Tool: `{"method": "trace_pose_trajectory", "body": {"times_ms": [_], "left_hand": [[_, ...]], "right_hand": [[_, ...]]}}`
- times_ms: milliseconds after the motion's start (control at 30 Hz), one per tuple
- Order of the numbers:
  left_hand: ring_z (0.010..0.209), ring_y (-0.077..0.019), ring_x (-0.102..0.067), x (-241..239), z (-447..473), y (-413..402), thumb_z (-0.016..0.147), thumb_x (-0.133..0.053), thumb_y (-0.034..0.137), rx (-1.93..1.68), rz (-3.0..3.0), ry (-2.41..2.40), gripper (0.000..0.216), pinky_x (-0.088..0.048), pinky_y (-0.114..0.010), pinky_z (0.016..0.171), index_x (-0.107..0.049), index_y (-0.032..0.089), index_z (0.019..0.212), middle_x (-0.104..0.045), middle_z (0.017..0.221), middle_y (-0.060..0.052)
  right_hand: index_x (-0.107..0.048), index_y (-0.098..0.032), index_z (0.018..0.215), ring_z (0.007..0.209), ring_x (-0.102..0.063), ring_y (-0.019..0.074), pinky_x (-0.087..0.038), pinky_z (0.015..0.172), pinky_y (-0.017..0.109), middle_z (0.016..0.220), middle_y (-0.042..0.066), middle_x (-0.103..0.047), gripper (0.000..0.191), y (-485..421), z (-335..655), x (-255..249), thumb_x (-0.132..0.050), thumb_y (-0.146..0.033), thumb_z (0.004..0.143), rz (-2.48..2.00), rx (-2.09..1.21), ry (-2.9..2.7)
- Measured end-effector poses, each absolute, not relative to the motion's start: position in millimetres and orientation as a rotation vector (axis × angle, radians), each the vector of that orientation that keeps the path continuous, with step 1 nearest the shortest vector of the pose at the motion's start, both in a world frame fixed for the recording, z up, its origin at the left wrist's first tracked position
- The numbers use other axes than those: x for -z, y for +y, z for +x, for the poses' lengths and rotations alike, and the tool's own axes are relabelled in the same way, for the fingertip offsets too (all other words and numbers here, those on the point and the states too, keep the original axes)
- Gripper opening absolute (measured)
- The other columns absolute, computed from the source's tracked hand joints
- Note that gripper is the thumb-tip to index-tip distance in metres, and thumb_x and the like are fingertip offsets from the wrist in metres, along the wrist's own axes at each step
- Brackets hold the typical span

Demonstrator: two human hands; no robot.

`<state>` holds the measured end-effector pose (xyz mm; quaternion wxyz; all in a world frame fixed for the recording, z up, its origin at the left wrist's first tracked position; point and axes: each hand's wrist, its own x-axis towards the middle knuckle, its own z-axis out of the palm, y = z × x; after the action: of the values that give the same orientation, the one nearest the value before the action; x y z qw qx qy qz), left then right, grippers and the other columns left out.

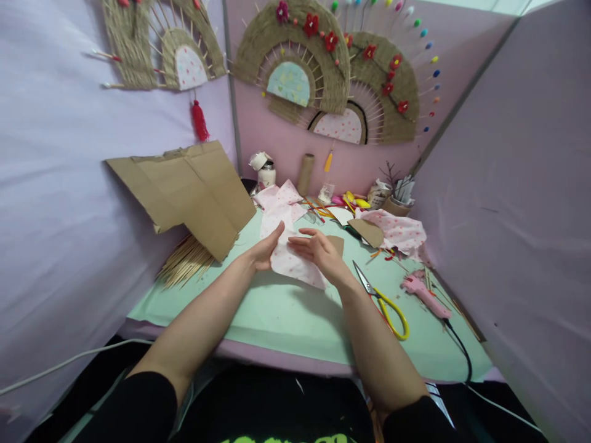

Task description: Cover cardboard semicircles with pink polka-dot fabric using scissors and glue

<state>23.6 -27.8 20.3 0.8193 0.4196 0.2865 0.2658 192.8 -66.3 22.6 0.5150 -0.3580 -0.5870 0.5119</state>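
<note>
A piece of pale pink dotted fabric (295, 261) lies on the green mat (277, 307) in the middle of the table. My left hand (266, 249) grips its left edge, fingers curled round the cloth. My right hand (318, 249) lies on top of the fabric with fingers stretched out flat and pressing it down. A brown cardboard shape (337, 243) peeks out from under the fabric just beyond my right hand.
Yellow-handled scissors (385, 301) and a pink glue gun (425, 295) lie to the right. Large cardboard sheets (189, 184) and a bundle of bamboo sticks (184, 261) are at the left. More pink fabric (399, 231), a jar (266, 174) and small craft items crowd the back. Woven fans (323, 67) hang on the wall.
</note>
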Motion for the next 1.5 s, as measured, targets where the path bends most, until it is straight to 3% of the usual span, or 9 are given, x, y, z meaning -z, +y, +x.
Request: {"method": "trace_pose_trajectory", "body": {"times_ms": [100, 200, 267, 433, 600, 700, 833, 1333, 1500], "left_hand": [[0.078, -0.0221, -0.068, -15.2, 24.7, -21.8, 0.078, -0.063, 0.033, -0.693, 0.846, 0.82, 0.026, -0.052, -0.036, 0.079, -0.064, 0.013, 0.093, -0.072, 0.084, -0.01], [0.076, -0.0208, -0.068, -16.1, 21.7, -20.4, 0.073, -0.063, 0.014, -0.682, 0.843, 0.884, 0.016, -0.052, -0.035, 0.08, -0.065, 0.01, 0.088, -0.072, 0.082, -0.009], [0.081, -0.0219, -0.069, -20.1, 17.9, -23.3, 0.075, -0.061, 0.015, -0.625, 0.845, 0.797, 0.019, -0.051, -0.037, 0.083, -0.066, 0.01, 0.092, -0.072, 0.086, -0.011], [0.096, -0.0257, -0.067, -29.8, 11.6, -31.3, 0.081, -0.055, 0.024, -0.581, 0.803, 0.656, 0.027, -0.049, -0.038, 0.089, -0.065, 0.009, 0.101, -0.072, 0.094, -0.014], [0.096, -0.026, -0.067, -28.0, 16.9, -26.3, 0.086, -0.048, 0.024, -0.617, 0.739, 0.732, 0.03, -0.05, -0.039, 0.088, -0.063, 0.008, 0.105, -0.072, 0.092, -0.014], [0.095, -0.0242, -0.067, -24.6, 20.4, -21.5, 0.086, -0.046, 0.022, -0.728, 0.709, 0.82, 0.027, -0.051, -0.036, 0.087, -0.064, 0.009, 0.102, -0.073, 0.092, -0.013], [0.093, -0.0235, -0.067, -22.3, 20.3, -20.2, 0.086, -0.049, 0.024, -0.796, 0.7, 0.813, 0.024, -0.051, -0.037, 0.086, -0.064, 0.011, 0.099, -0.072, 0.096, -0.012], [0.065, -0.0162, -0.066, -30.0, 19.6, -27.7, 0.089, -0.043, 0.014, -0.811, 0.693, 0.708, 0.023, -0.052, -0.028, 0.065, -0.064, 0.008, 0.092, -0.072, 0.08, -0.009], [0.065, -0.0159, -0.066, -30.1, 19.5, -27.7, 0.089, -0.042, 0.014, -0.805, 0.706, 0.704, 0.022, -0.052, -0.027, 0.065, -0.064, 0.008, 0.091, -0.071, 0.077, -0.009]], "right_hand": [[-0.052, -0.024, 0.104, 0.093, -0.065, 0.0201, -0.05, 0.082, 0.038, 0.108, 0.01, -0.066, 0.048, -60.3, 196.5, -20.4, -0.045, -0.066, 0.081, -0.866, -1.165, -1.305], [-0.054, -0.022, 0.094, 0.096, -0.064, 0.0188, -0.051, 0.08, 0.034, 0.107, 0.009, -0.066, 0.043, -45.1, 212.7, -13.5, -0.05, -0.063, 0.08, -1.019, -0.956, -1.148], [-0.056, -0.021, 0.092, 0.101, -0.062, 0.019, -0.051, 0.079, 0.032, 0.108, 0.008, -0.065, 0.044, -35.8, 222.2, -6.6, -0.054, -0.062, 0.077, -1.138, -0.904, -1.162], [-0.06, -0.019, 0.1, 0.097, -0.063, 0.0194, -0.049, 0.08, 0.033, 0.102, 0.011, -0.067, 0.056, -30.4, 222.5, 4.0, -0.029, -0.064, 0.088, -1.15, -1.055, -1.362], [-0.06, -0.018, 0.088, 0.086, -0.058, 0.019, -0.045, 0.083, 0.035, 0.09, 0.006, -0.063, 0.032, -43.8, 214.3, -6.8, -0.058, -0.049, 0.081, -1.171, -0.39, -1.334], [-0.061, -0.02, 0.081, 0.087, -0.055, 0.0193, -0.043, 0.084, 0.035, 0.087, 0.005, -0.059, 0.017, -53.3, 208.8, -13.1, -0.06, -0.037, 0.081, -1.108, -0.169, -1.521], [-0.064, -0.021, 0.082, 0.09, -0.053, 0.0204, -0.042, 0.085, 0.037, 0.087, 0.005, -0.057, 0.008, -60.0, 196.2, -11.0, -0.059, -0.028, 0.082, -1.019, -0.133, -1.773], [-0.066, -0.023, 0.092, 0.088, -0.051, 0.0214, -0.043, 0.08, 0.038, 0.087, 0.006, -0.056, 0.01, -61.7, 179.8, -1.3, -0.06, -0.026, 0.084, -0.954, -0.014, -1.901], [-0.067, -0.023, 0.093, 0.088, -0.05, 0.0216, -0.042, 0.079, 0.038, 0.088, 0.007, -0.056, 0.012, -59.2, 179.0, 3.6, -0.057, -0.024, 0.086, -0.994, 0.029, -1.948]]}}
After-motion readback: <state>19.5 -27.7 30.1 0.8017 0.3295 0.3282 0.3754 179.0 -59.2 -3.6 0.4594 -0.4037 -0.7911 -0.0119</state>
